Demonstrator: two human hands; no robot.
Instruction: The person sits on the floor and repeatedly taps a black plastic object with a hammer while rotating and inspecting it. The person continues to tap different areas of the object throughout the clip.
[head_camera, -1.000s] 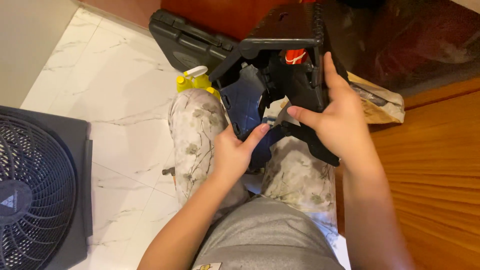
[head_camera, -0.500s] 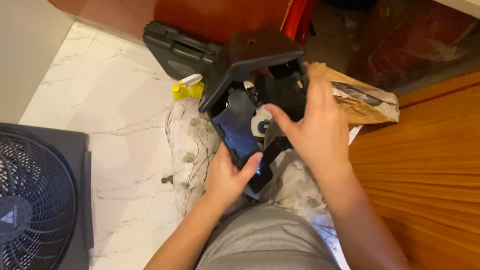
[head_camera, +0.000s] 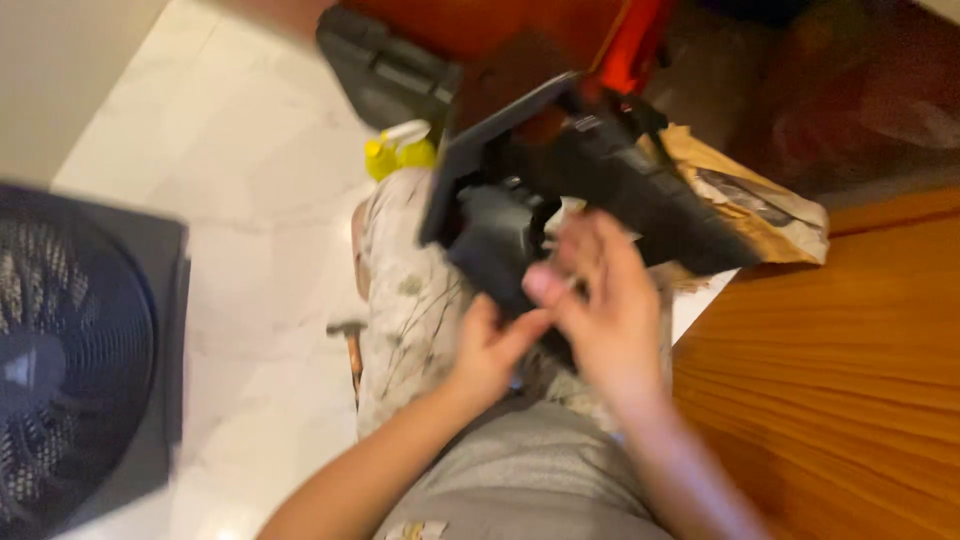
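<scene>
A bulky black power tool (head_camera: 560, 180) with a flat plate and a red part rests over my lap, blurred by motion. My left hand (head_camera: 490, 345) grips its dark lower body from underneath. My right hand (head_camera: 600, 300) hovers just in front of the tool with fingers spread, holding nothing that I can make out. My legs in pale patterned trousers (head_camera: 405, 300) lie under the tool.
A black box fan (head_camera: 80, 350) stands at the left on the white marble floor (head_camera: 240, 200). A yellow bottle (head_camera: 400, 152) and a black case (head_camera: 385, 70) lie beyond my knees. A crumpled brown paper bag (head_camera: 745, 205) sits by the wooden panel (head_camera: 830, 370) at right.
My right hand has come off the top of the tool and moved down toward my left hand. The tool has tilted and the view has shifted left.
</scene>
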